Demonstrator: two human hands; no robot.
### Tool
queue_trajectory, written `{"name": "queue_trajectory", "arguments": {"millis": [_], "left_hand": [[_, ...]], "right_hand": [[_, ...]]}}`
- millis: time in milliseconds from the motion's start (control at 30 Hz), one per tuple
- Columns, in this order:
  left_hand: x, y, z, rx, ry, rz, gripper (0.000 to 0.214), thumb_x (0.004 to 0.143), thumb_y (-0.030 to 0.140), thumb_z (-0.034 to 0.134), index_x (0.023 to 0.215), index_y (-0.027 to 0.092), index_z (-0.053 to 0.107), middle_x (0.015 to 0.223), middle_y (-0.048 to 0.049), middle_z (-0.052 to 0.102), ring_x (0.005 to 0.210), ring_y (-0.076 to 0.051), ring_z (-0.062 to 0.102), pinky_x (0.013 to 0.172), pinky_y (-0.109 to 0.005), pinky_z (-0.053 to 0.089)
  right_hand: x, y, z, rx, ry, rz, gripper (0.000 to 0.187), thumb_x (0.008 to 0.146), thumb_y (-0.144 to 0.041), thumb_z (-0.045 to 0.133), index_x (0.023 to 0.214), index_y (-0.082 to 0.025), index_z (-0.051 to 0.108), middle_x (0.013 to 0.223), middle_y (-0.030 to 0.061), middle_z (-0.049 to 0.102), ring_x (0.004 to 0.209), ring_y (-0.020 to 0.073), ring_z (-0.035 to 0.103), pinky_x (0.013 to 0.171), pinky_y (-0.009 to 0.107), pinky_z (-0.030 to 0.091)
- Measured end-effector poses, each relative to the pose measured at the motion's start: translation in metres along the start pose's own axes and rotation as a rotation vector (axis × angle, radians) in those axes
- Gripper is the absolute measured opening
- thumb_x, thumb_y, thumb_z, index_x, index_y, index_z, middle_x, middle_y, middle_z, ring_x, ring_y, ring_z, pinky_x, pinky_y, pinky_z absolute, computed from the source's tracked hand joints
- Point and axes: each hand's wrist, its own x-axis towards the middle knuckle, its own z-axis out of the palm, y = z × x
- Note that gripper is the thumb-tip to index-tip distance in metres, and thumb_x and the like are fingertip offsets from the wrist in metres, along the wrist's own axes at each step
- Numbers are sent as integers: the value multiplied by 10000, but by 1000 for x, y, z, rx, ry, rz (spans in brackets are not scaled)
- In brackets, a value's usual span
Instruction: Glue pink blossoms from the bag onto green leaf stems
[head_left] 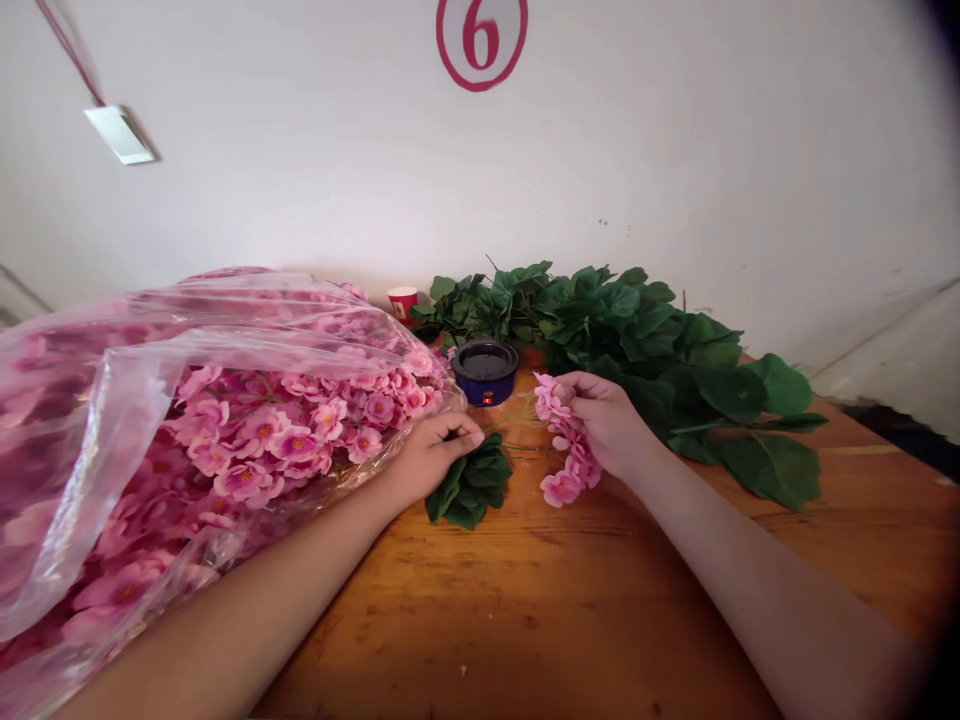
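Note:
My left hand (pixel 439 450) is closed at the top of a small bunch of green artificial leaves (pixel 471 485), which hangs below the fingers just over the wood. My right hand (pixel 604 420) pinches a spray of pink artificial flowers (pixel 564 450), its blossoms drooping beneath the fingertips. Thin stems run between the two hands. Just beyond them stands a dark blue round pot (pixel 485 372) with dark contents and a small red light on its front. What the left fingertips grip exactly is partly hidden.
A large clear plastic bag (pixel 142 370) of pink flowers (pixel 292 440) fills the left side. Piled green leaves (pixel 622 330) lie at the back and right of the wooden table (pixel 480 620). A red paper cup (pixel 403 302) stands near the wall, which bears a circled red 6.

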Motion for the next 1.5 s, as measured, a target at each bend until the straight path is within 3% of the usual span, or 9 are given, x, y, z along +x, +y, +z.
{"name": "queue_trajectory", "arguments": {"millis": [1500], "left_hand": [[-1,0,2,2,5,15,205,801,339,626,785,140,674,775,-28,642,746,-144,568,692,-248,439]], "right_hand": [[1,1,-3,0,-43,-44,244,650,-341,743,821,-210,629,661,10,630,535,156,567,381,280,491]]}}
